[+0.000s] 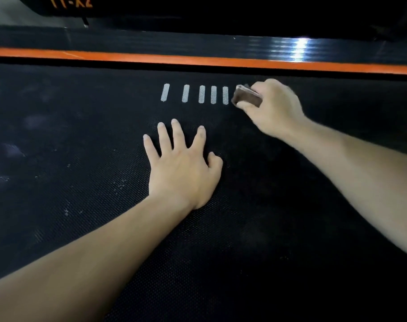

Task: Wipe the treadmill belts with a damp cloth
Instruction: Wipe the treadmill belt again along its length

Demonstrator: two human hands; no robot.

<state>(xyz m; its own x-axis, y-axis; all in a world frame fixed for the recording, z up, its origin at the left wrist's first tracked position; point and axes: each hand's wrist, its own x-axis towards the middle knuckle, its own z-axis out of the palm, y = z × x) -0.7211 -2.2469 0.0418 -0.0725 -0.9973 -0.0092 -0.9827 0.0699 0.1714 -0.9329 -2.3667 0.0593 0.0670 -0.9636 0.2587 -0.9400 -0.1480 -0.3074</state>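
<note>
The black textured treadmill belt (81,182) fills most of the head view. It carries pale dusty smudges on its left part and a row of several short white stripes (201,94) near its far edge. My left hand (182,168) lies flat on the belt with fingers spread, holding nothing. My right hand (273,108) is closed around a folded brownish cloth (245,96). The cloth presses on the belt just right of the white stripes.
Beyond the belt runs an orange strip (198,60) along the black side rail (174,43), which shows a bright light reflection at the right. A dark machine body with orange lettering (70,2) stands at the top left.
</note>
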